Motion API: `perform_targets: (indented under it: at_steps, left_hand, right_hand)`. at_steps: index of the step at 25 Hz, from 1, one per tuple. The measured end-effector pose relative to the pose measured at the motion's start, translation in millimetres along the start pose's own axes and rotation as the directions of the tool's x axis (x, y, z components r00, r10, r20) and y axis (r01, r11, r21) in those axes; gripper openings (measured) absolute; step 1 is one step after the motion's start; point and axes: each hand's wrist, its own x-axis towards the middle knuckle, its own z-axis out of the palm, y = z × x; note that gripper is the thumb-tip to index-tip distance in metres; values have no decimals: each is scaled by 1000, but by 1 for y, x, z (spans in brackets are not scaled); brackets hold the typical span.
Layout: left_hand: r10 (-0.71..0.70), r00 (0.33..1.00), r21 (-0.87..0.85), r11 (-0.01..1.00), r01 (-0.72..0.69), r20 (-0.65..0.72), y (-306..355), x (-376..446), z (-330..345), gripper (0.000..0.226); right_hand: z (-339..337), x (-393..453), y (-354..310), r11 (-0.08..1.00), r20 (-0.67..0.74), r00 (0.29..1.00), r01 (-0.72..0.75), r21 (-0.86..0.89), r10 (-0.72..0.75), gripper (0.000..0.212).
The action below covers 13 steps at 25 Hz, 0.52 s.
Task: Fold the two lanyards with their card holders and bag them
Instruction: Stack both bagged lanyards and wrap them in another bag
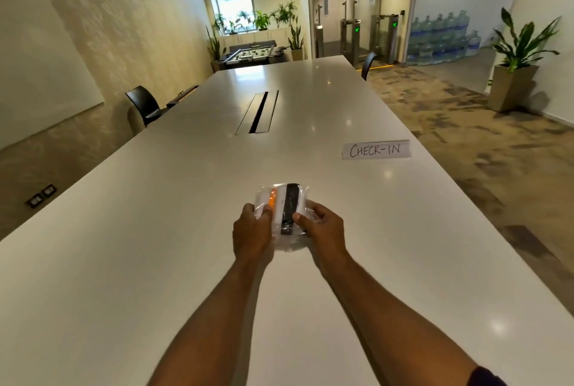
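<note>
We hold a small clear plastic bag (281, 214) between both hands, just over the near middle of a long, glossy white table (155, 230). The film is thin and crinkled, catching light along its creases. Our left hand (252, 228) curls round the bag's left edge, thumb pressed onto the top face; our right hand (323, 228) grips the right edge the same way, thumb tip on the film beside a dark band. Through the plastic we see a flat black lanyard strap (290, 211) folded into a straight strip, a pale white card holder (281, 204) next to it, and an orange piece (272, 199) toward the left; whether both lanyards are inside we cannot tell. Farther along the table, to the right, stands a folded white paper sign (375, 149) hand-lettered "CHECK-IN". Down the table's centre runs a narrow rectangular cable slot (257, 112) with a brushed metal frame. A black chair (144, 104) sits at the left side, and a leafy potted plant (515, 65) in a tapered square planter stands on the patterned carpet to the right.
</note>
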Motion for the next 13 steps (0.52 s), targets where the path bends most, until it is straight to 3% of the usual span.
perform_targets:
  at_steps: [6, 8, 10, 13]
  left_hand:
    - [-65, 986, -126, 988, 84, 151, 53, -39, 74, 39]
    - [-126, 947, -347, 909, 230, 296, 71, -42, 97, 30]
    - [-133, 887, -466, 811, 354, 441, 83, -43, 113, 36]
    - [-31, 836, -505, 784, 360, 549, 95, -39, 142, 49]
  right_hand:
    - [-90, 29, -47, 998, -44, 999, 14, -63, -17, 44]
    - [-114, 37, -60, 994, -94, 995, 37, -99, -46, 46]
    - [-134, 44, -65, 986, -124, 989, 61, -154, -80, 47]
    - [-163, 62, -71, 965, -157, 977, 104, -240, -144, 47]
